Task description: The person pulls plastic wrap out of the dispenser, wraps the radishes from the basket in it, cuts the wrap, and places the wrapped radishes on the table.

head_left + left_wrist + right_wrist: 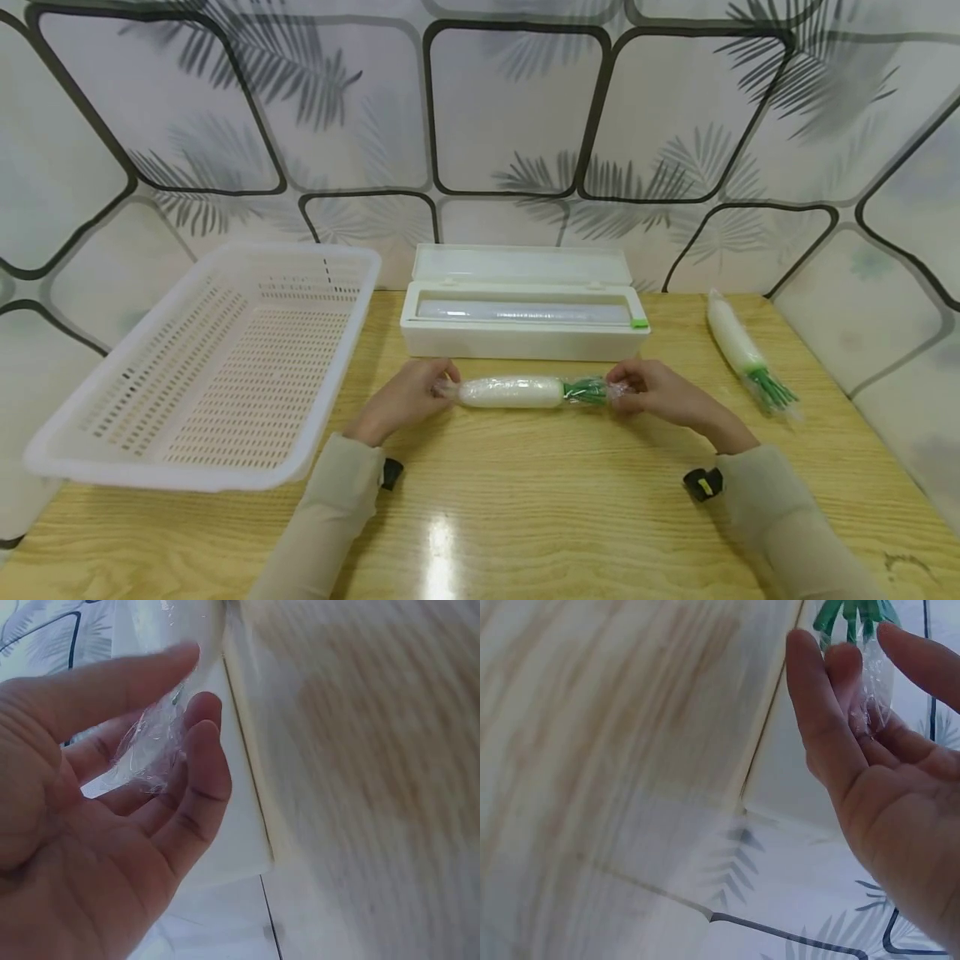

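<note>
A white radish with cut green stalks lies lengthwise in front of the film box, wrapped in clear plastic film. My left hand holds the twisted film at the radish's left tip; in the left wrist view the crumpled film sits between thumb and curled fingers. At the stalk end, my right hand grips the other film tail. The right wrist view shows that film between thumb and fingers, just below the green stalks.
Behind the radish stands a white film box, lid raised, a roll of film inside and a green piece at its right end. A white perforated basket is at left. Another wrapped radish lies at right on the wooden table.
</note>
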`<state>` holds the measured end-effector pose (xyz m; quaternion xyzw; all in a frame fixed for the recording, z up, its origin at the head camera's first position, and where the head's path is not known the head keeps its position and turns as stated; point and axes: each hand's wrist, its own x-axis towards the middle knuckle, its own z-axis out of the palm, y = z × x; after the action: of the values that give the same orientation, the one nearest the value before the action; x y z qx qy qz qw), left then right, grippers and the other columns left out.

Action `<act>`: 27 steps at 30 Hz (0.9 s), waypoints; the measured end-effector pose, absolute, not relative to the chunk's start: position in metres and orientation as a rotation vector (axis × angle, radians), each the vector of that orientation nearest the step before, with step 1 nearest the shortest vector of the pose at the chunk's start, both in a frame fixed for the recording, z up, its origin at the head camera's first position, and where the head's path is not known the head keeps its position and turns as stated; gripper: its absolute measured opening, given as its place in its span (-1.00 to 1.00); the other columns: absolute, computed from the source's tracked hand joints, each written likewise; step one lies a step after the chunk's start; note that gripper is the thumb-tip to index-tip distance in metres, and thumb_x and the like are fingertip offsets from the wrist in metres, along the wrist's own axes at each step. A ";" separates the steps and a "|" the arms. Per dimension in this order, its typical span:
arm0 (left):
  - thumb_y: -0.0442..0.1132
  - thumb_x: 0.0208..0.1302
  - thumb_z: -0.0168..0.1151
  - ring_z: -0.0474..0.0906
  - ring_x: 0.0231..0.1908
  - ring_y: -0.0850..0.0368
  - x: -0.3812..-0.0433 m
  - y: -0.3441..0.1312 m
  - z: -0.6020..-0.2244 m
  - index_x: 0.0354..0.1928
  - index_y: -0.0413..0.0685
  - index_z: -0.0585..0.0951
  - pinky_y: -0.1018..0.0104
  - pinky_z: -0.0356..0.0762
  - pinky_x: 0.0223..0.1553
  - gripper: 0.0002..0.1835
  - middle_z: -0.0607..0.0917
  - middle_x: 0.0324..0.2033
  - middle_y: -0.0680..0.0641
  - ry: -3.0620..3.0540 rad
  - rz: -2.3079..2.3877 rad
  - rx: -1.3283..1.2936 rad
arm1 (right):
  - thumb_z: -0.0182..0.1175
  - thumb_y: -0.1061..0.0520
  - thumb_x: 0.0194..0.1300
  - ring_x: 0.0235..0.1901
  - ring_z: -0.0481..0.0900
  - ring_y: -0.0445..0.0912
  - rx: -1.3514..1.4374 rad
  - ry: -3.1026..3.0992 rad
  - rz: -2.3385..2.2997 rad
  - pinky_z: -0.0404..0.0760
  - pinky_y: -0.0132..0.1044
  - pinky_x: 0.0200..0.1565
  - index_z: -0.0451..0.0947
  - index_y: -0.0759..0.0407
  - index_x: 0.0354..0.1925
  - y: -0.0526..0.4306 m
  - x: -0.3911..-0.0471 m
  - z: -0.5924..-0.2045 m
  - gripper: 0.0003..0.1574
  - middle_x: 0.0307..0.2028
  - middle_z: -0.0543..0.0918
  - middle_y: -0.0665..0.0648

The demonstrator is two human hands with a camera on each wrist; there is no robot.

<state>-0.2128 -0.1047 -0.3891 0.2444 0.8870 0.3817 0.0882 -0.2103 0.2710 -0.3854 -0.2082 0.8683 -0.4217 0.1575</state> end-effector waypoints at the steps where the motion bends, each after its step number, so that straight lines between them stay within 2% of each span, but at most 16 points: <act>1: -0.63 0.17 0.26 0.65 -0.11 -0.11 -0.213 -0.105 -0.389 -0.13 -0.32 0.61 0.08 0.64 -0.09 -0.76 0.71 -0.15 -0.26 2.653 1.135 0.732 | 0.28 0.33 0.32 -0.21 0.56 -0.08 -0.613 2.519 -1.179 0.60 -0.31 -0.20 0.49 0.58 0.03 0.271 -0.211 -0.386 -0.61 -0.19 0.63 0.19; 3: -0.67 0.12 0.21 0.64 -0.14 -0.09 -0.214 -0.105 -0.390 -0.14 -0.32 0.62 0.09 0.63 -0.11 -0.72 0.71 -0.17 -0.25 2.699 1.119 0.745 | 0.35 0.33 0.25 -0.22 0.54 -0.08 -0.655 2.594 -1.129 0.57 -0.30 -0.20 0.52 0.56 0.00 0.270 -0.211 -0.387 -0.59 -0.20 0.64 0.19; 6: -0.69 0.09 0.15 0.64 -0.15 -0.08 -0.214 -0.104 -0.391 -0.16 -0.32 0.64 0.10 0.63 -0.11 -0.70 0.71 -0.20 -0.23 2.763 1.104 0.754 | 0.37 0.35 0.20 -0.26 0.55 -0.08 -0.724 2.702 -1.047 0.57 -0.27 -0.23 0.57 0.52 -0.07 0.266 -0.211 -0.388 -0.66 -0.25 0.65 0.16; 11: -0.64 0.21 0.16 0.66 -0.15 -0.09 -0.213 -0.104 -0.391 -0.16 -0.32 0.66 0.10 0.65 -0.11 -0.77 0.72 -0.19 -0.23 2.815 1.094 0.765 | 0.28 0.38 0.27 -0.31 0.59 -0.10 -0.760 2.769 -0.985 0.61 -0.25 -0.26 0.61 0.46 -0.15 0.264 -0.211 -0.385 -0.82 -0.32 0.67 0.12; 15: -0.57 0.31 0.18 0.67 -0.17 -0.05 -0.213 -0.105 -0.389 -0.14 -0.32 0.68 0.13 0.65 -0.12 -0.83 0.74 -0.21 -0.20 2.817 1.107 0.723 | 0.23 0.38 0.35 -0.36 0.61 -0.13 -0.741 2.735 -0.990 0.64 -0.28 -0.32 0.62 0.47 -0.15 0.266 -0.212 -0.382 -0.86 -0.35 0.68 0.09; 20: -0.52 0.38 0.20 0.67 -0.33 0.04 -0.214 -0.108 -0.385 -0.14 -0.37 0.69 0.24 0.66 -0.26 -0.88 0.74 -0.33 -0.14 2.727 1.194 0.635 | 0.17 0.34 0.44 -0.45 0.57 -0.15 -0.740 2.653 -1.023 0.59 -0.31 -0.42 0.62 0.43 -0.18 0.269 -0.211 -0.378 -0.87 -0.41 0.66 0.05; 27: -0.48 0.41 0.19 0.61 -0.47 0.15 -0.216 -0.111 -0.390 -0.20 -0.42 0.71 0.38 0.59 -0.41 -0.87 0.72 -0.47 -0.08 2.620 1.217 0.598 | 0.12 0.32 0.48 -0.56 0.40 -0.25 -0.739 2.618 -0.994 0.44 -0.34 -0.46 0.61 0.30 -0.35 0.269 -0.212 -0.380 -0.78 -0.58 0.51 -0.05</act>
<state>-0.2161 -0.1107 -0.3901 0.2018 0.8841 0.4105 0.0956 -0.2117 0.2690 -0.3802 -0.2533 0.8971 -0.3408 0.1223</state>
